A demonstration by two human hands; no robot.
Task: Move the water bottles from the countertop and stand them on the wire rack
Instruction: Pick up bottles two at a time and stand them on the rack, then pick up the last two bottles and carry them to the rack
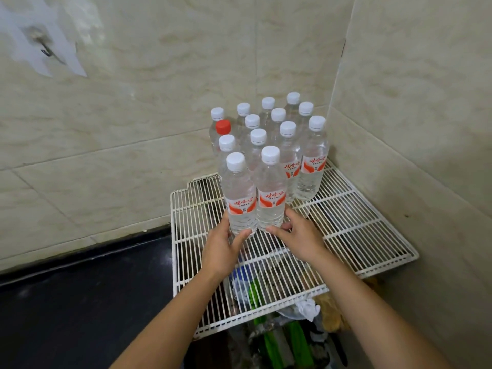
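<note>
Nearest to me, both forearms reach forward over the front of the wire rack [372, 235]. Under its bars a jumble of things shows through, green and blue among them; I cannot tell what they are.

The left hand [221, 251] curls around the foot of the front-left bottle [241, 198], thumb across its near side, the other fingers round its left side and hidden behind it. The right hand [300, 235] cups the base of the front-right bottle [271, 193], thumb lying along its near side and fingers spread loosely round the right. I cannot tell whether either grip is firm or only resting. Both bottles stand upright, touching each other between the two hands, their bases on the bars. Holding them low looks like a way to settle the bottoms flat, since thin bars could let a bottle tip.

Beyond the fingertips the remaining bottles [287, 145] stand packed in tight rows running back into the tiled corner; one has a red cap [223, 127], the others white. Packing from the corner outward seems to keep the near bars free.

Left of the left hand, the dark countertop [80, 302] shows no bottles in view, so the task looks close to finished.
</note>
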